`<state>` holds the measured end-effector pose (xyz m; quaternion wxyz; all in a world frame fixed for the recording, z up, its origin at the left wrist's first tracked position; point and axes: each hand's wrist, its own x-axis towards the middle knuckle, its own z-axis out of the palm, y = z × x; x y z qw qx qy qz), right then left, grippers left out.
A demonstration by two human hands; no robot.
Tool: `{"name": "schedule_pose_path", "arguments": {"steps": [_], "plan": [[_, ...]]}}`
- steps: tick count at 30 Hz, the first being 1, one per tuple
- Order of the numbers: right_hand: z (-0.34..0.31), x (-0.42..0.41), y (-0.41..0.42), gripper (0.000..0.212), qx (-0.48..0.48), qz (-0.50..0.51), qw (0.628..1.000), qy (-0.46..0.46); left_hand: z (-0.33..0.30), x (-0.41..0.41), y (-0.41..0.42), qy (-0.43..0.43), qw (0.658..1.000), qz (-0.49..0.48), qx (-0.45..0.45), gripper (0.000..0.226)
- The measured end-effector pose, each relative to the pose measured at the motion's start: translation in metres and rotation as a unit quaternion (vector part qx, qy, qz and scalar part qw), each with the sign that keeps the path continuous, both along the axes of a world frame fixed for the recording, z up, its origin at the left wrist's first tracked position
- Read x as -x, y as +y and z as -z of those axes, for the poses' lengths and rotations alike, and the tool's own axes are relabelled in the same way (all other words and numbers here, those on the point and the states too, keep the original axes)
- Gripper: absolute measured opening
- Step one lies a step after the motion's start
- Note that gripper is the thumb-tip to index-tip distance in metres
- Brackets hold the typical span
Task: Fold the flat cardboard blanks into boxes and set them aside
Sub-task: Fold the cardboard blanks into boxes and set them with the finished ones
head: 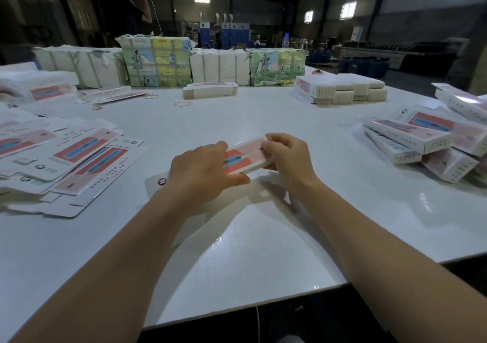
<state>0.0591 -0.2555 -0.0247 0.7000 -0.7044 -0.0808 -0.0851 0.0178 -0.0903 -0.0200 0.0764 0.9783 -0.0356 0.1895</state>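
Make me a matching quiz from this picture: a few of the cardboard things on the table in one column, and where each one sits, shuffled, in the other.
Things
1. flat blanks
2. folded boxes
3. half-folded box
4. tied bundles

Places
A. along the far edge of the table
B. piled on the table's right
C. spread on the table's left
D. between the left hand and right hand

Pairs: 1-C, 2-B, 3-D, 4-A

The white surface (pixel 263 116) carries white blanks (pixel 79 155) printed with red, pink and blue panels, beside green-and-yellow illustrated bundles (pixel 158 62).
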Motion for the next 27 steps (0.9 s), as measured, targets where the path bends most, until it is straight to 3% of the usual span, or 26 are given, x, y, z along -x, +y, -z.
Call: {"name": "schedule_pose_path", "arguments": {"steps": [4, 7, 11, 15, 18, 20, 22, 23, 25, 27], "plan": [[0.011, 0.002, 0.008, 0.026, 0.157, 0.062, 0.983, -0.075, 0.002, -0.001, -0.002, 0.000, 1.000, -0.007, 0.001, 0.054], [0.011, 0.001, 0.009, 0.029, 0.159, 0.082, 0.978, -0.104, 0.003, -0.002, -0.006, -0.004, 1.000, -0.013, 0.007, 0.055], [0.012, 0.004, 0.012, 0.050, 0.099, 0.090, 0.986, -0.097, 0.002, -0.002, -0.014, -0.009, 1.000, -0.023, -0.002, 0.059], [0.017, 0.006, 0.012, 0.015, 0.275, 0.130, 0.926, -0.223, 0.003, -0.001, -0.015, -0.014, 0.999, -0.030, -0.005, 0.054], [0.019, 0.007, 0.014, 0.023, 0.324, 0.116, 0.906, -0.248, 0.003, 0.001, -0.012, -0.018, 0.999, -0.039, -0.004, 0.051], [0.016, 0.009, 0.016, 0.018, 0.251, 0.099, 0.939, -0.212, 0.004, 0.001, -0.012, -0.022, 0.999, -0.040, -0.010, 0.051], [0.008, 0.008, 0.016, 0.027, 0.070, 0.080, 0.990, -0.091, 0.004, 0.001, -0.011, -0.031, 0.999, -0.042, -0.015, 0.051], [0.003, 0.006, 0.015, 0.031, -0.036, 0.070, 0.997, -0.004, 0.004, 0.001, -0.010, -0.037, 0.998, -0.042, -0.014, 0.051], [-0.004, 0.003, 0.010, 0.022, -0.187, 0.018, 0.976, 0.107, 0.004, 0.002, -0.008, -0.046, 0.998, -0.037, -0.013, 0.050], [-0.006, 0.001, 0.005, 0.008, -0.230, -0.031, 0.964, 0.129, 0.004, 0.002, -0.007, -0.051, 0.998, -0.032, -0.014, 0.050]]}}
